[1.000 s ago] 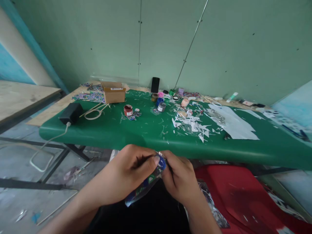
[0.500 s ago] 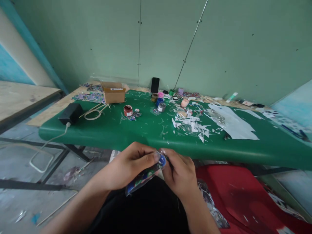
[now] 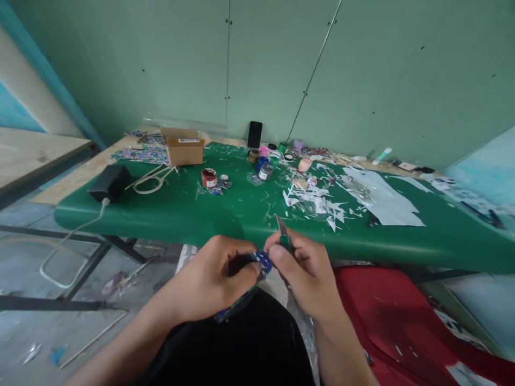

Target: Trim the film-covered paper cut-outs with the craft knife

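My left hand (image 3: pixel 219 276) is closed on a blue and green patterned flat piece (image 3: pixel 263 261), with a clear film edge seen in the earlier view. Its rounded blue end sticks out past my thumb, and much of the rest lies behind my fingers. In my right hand (image 3: pixel 303 268) is a craft knife (image 3: pixel 284 236) with a green handle, its blade tilted up and away from me. The right fingertips are right beside the blue end; whether they touch it I cannot tell. Both hands are above my lap, in front of the table edge.
Across the green-covered table (image 3: pixel 169 214) lie white paper scraps (image 3: pixel 317 203), a red paint jar (image 3: pixel 208 178), more jars, a cardboard box (image 3: pixel 185 150) and a black power adapter (image 3: pixel 109 182). A phone (image 3: pixel 255 134) leans on the wall. A red chair (image 3: pixel 386 311) stands at right.
The knife blade has come into view, pointing up from my right hand, which has turned. Less of the patterned piece shows below my left hand. The view has shifted slightly.
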Motion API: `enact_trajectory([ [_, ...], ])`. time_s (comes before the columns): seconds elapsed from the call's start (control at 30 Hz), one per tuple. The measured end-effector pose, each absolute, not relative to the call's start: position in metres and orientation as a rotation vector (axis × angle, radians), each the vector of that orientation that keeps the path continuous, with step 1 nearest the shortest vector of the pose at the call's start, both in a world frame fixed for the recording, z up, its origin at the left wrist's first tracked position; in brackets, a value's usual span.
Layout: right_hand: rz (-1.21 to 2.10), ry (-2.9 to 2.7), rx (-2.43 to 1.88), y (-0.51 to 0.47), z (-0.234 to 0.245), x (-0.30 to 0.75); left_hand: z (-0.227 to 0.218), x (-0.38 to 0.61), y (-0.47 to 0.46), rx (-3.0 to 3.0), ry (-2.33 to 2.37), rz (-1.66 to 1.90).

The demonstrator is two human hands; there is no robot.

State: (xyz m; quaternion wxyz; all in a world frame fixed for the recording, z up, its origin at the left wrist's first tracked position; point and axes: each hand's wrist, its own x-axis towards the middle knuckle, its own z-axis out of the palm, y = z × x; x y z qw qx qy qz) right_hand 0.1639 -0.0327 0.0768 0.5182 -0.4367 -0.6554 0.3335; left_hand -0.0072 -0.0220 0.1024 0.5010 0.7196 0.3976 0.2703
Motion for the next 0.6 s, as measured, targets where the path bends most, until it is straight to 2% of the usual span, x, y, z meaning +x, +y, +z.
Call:
enact_trajectory([
  [0.13,0.774,-1.618,-1.123,-0.033,0.08,0.159,0.105,-0.011,-0.018,1.811,0.981,0.548],
  [0.33,0.857,-1.266,-1.08,-0.026,0.056,0.158,0.104,-0.031,0.012,1.713,0.992,0.627],
  [0.47,1.049,-1.156,-0.944,-0.002,0.033,0.147,0.07,-0.02,0.033,1.161,0.86,1.176],
  [0.6,1.067,-0.972,-0.873,0.026,0.018,0.128,0.022,0.004,0.034,0.921,0.677,1.379],
])
